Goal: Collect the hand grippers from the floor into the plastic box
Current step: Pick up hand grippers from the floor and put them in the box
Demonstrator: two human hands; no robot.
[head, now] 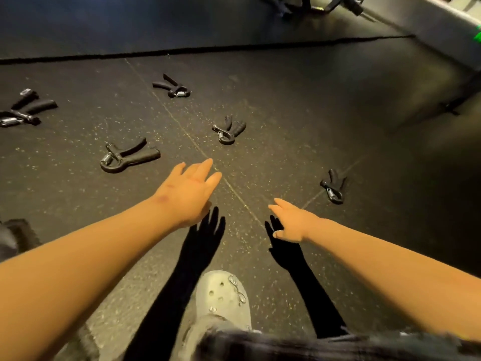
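Reaching: both bare arms stretch forward and down over the dark speckled floor (286, 100), probably to begin picking up.
Left side: the left hand (191, 190) is open and empty, fingers straight. It hovers between the near gripper (130, 155) and the middle gripper (229, 130), touching neither.
Right side: the right hand (291, 222) is open and empty, fingers loosely extended. The right gripper (333, 187) lies near it, ahead and to the right.
Farther off: a far gripper (171, 86), and an edge cluster (23, 108) at the left that seems to overlap; I cannot tell how many.
Layout: the grippers lie flat and mostly well apart, so each likely needs its own pickup.
Shadows: hand shadows fall clear of the hands, suggesting both hang above the floor.
Box: not in view; where it stands cannot be told.
Shoe: a pale clog (223, 295) stands between the arms.
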